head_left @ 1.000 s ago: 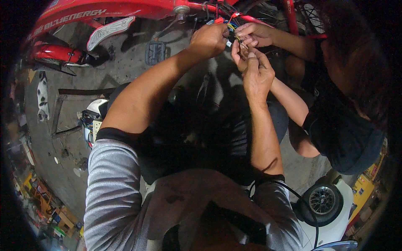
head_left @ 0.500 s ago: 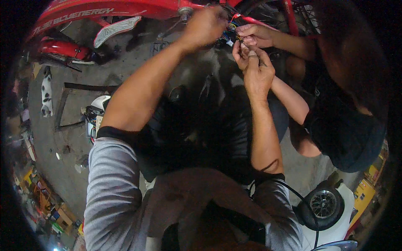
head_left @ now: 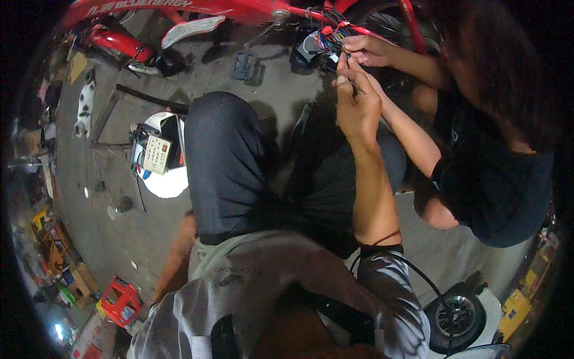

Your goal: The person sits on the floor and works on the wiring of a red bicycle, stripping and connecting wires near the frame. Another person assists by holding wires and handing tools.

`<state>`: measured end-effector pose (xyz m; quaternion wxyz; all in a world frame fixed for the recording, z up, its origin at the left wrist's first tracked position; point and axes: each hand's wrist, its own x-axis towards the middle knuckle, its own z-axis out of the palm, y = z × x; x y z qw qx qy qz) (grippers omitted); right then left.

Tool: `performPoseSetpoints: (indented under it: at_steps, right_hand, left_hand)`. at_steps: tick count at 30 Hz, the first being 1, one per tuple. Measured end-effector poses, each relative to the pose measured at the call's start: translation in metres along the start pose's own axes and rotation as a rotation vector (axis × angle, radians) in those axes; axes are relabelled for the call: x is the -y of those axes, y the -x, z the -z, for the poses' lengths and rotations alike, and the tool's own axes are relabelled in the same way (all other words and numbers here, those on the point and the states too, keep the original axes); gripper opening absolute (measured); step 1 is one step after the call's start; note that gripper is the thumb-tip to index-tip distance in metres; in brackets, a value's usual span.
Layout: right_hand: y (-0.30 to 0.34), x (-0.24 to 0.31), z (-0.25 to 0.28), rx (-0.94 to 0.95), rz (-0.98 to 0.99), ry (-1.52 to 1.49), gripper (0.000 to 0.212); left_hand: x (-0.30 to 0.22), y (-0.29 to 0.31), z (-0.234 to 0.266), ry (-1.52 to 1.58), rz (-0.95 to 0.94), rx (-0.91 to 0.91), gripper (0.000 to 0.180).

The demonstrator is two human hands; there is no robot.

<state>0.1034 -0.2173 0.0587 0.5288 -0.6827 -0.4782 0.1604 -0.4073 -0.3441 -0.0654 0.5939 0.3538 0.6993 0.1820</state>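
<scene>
A bundle of coloured wires (head_left: 327,42), with red and white connectors among them, hangs out below the frame of a red electric bike (head_left: 233,13). My right hand (head_left: 359,105) is raised to these wires, its fingers pinched on what looks like a small dark wire connector (head_left: 348,55). Close against my fingertips, a co-worker's hand (head_left: 366,50) grips thin wires from the same bundle; the co-worker's other hand is partly covered by mine. My left forearm (head_left: 179,257) hangs low beside my left thigh (head_left: 224,167), and its hand is hidden there.
A beige box with a red switch (head_left: 156,152) lies on a white rounded part (head_left: 164,184) at the left. A bike pedal (head_left: 244,64) hangs ahead. A spotted cat (head_left: 85,107) lies far left, a red stool (head_left: 121,301) stands behind it, and a wheel (head_left: 457,316) sits at right.
My left hand has left the wires and dropped down beside my left thigh, out of sight. My right hand stays at the wires. The view has shifted, uncovering the beige box and the stool.
</scene>
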Motion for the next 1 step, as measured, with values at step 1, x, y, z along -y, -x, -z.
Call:
performPoseSetpoints:
  at_steps: [1]
  right_hand:
    - [0.0015, 0.0015, -0.0012, 0.019, -0.017, 0.001, 0.014]
  left_hand:
    - [0.0562, 0.045, 0.0153, 0.011, 0.005, -0.011, 0.05]
